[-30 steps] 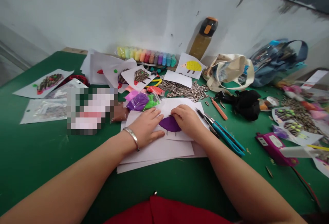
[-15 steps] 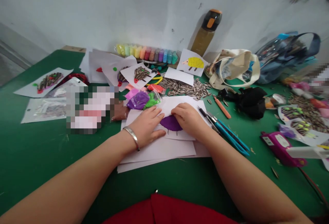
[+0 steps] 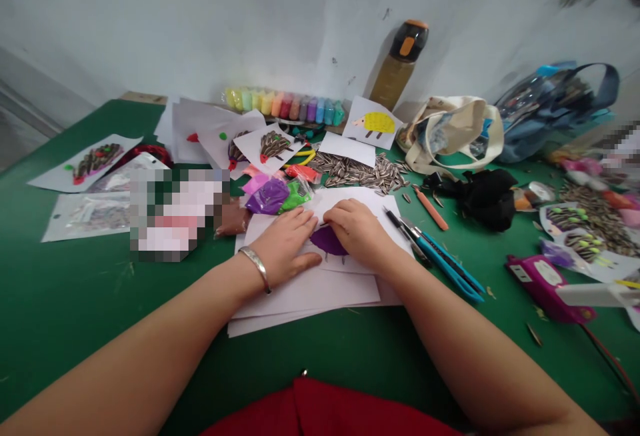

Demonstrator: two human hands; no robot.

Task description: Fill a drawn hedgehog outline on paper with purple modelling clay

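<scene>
A stack of white paper sheets (image 3: 320, 289) lies on the green table (image 3: 80, 303) in front of me. On the top sheet sits a flat patch of purple clay (image 3: 324, 241). My left hand (image 3: 285, 246), with a silver bracelet at the wrist, lies flat on the paper just left of the clay, fingers stretched out. My right hand (image 3: 357, 231) rests over the clay's right half, fingers curled down and pressing on it. Small bags of purple and green clay (image 3: 275, 196) lie just beyond my left hand.
A heap of sunflower seeds (image 3: 360, 173) lies behind the paper. Pens and blue tools (image 3: 440, 256) lie to the right. A row of coloured clay pots (image 3: 285, 104), a bottle (image 3: 400, 66), bags (image 3: 455, 133) and finished seed pictures (image 3: 270, 145) ring the table's back.
My right hand has slid a little to the left over the purple clay, covering more of it. My left hand has stayed flat on the paper.
</scene>
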